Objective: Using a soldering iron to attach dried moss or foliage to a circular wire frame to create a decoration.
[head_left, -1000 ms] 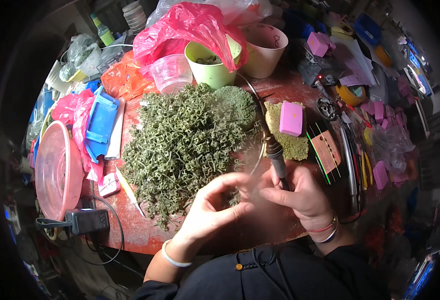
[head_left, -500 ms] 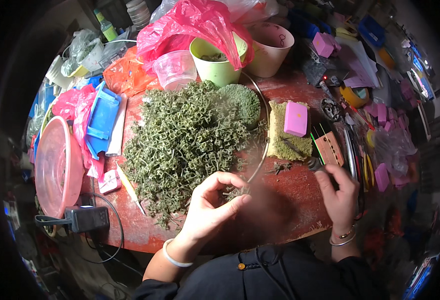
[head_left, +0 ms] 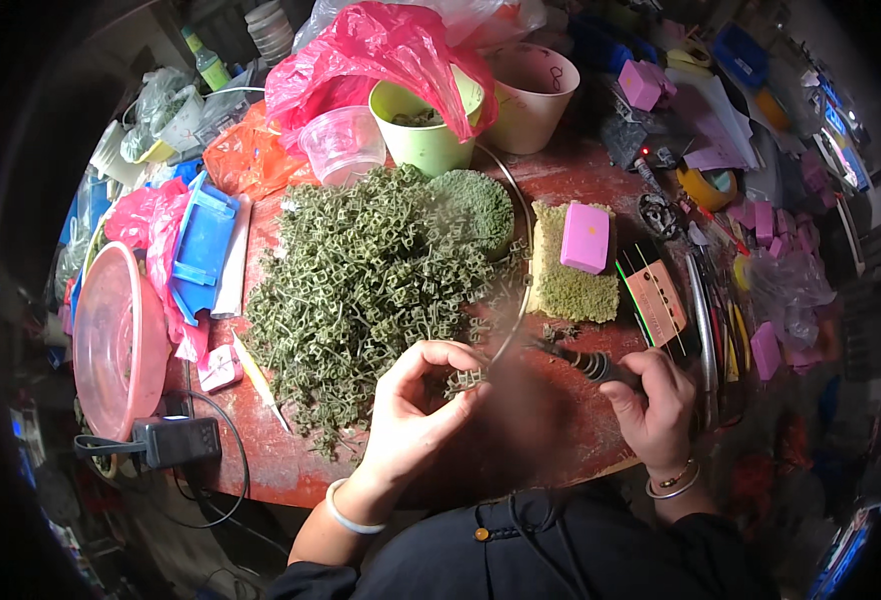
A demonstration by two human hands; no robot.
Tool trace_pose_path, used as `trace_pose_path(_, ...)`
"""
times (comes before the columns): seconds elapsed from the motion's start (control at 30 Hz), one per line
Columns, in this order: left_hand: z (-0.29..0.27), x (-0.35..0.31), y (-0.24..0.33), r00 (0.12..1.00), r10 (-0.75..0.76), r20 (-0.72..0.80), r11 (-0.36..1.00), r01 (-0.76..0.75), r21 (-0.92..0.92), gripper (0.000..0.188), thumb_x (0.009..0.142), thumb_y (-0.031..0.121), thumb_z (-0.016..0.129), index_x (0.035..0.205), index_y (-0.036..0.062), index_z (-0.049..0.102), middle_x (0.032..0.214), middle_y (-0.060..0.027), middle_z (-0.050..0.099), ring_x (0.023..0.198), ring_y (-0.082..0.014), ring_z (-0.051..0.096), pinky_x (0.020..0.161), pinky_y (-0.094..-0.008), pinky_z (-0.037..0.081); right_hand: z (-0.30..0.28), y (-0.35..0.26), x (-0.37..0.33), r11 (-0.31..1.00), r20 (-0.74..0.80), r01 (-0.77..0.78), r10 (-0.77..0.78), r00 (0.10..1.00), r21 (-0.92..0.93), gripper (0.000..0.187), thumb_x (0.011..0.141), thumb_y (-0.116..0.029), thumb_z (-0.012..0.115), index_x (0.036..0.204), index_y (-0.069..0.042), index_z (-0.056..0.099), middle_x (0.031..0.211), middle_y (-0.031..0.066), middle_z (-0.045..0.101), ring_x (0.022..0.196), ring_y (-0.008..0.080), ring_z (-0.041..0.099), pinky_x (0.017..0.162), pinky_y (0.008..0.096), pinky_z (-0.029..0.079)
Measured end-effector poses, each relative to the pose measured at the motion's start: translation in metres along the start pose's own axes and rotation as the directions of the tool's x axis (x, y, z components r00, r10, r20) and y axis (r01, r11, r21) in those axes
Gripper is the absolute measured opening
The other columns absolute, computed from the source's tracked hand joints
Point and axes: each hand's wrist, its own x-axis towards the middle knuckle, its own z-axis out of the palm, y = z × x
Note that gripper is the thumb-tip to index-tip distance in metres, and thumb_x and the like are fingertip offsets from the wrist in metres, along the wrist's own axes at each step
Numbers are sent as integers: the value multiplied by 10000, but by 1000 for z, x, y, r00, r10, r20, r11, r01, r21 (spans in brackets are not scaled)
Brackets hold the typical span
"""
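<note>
Between the thumb and forefinger of my left hand (head_left: 408,400) is a small cluster of green wax pieces (head_left: 469,379). My right hand (head_left: 656,412) is closed on the dark handle of a soldering iron (head_left: 593,364), its thin tip pointing left toward the left hand. A big heap of small green square-looped wax pieces (head_left: 361,270) lies beyond the left hand. To the right of the heap are a round green textured block (head_left: 476,212) and a yellow-green porous block (head_left: 581,295), with a pink box (head_left: 586,238) on top. Haze blurs the space between my hands.
A thin curved tube (head_left: 527,240) arches beside the heap. Pale green (head_left: 426,140) and cream (head_left: 533,105) buckets stand behind, partly under a pink bag (head_left: 361,55). At left are a pink basin (head_left: 119,340), blue tray (head_left: 201,245) and black adapter (head_left: 176,441). Long hand tools (head_left: 703,320) lie right.
My right hand has drawn the soldering iron off the yellow-green block and moved left with it. My left hand has shifted slightly left, still pinching the wax pieces.
</note>
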Motion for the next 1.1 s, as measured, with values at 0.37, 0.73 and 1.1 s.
trace_pose_path(0.37,-1,-2,2,1000,-3,-3,998,3,66,225,836,-76,652,1040,-1,595,1028,-45,606,971,-114,582,884,-256,477,4,-6,-3,996,69,69,-73,995,61,376,835,-400,758,762,-78,579,578,11,504,455,178,511,435,312,382)
trace_pose_path(0.73,3,-2,6,999,-33,-40,998,35,60,243,790,-105,690,983,13,602,987,-41,591,942,-120,565,854,-260,457,6,-8,-5,998,92,32,-38,995,63,402,839,-403,745,752,-46,580,602,50,513,502,227,533,457,334,387)
trace_pose_path(1.1,3,-1,5,999,-32,-38,998,34,59,239,783,-98,698,973,13,606,982,-45,595,937,-126,566,856,-267,456,7,-6,-6,997,73,65,-68,995,47,386,822,-412,765,755,-86,570,584,15,520,475,196,545,445,323,396)
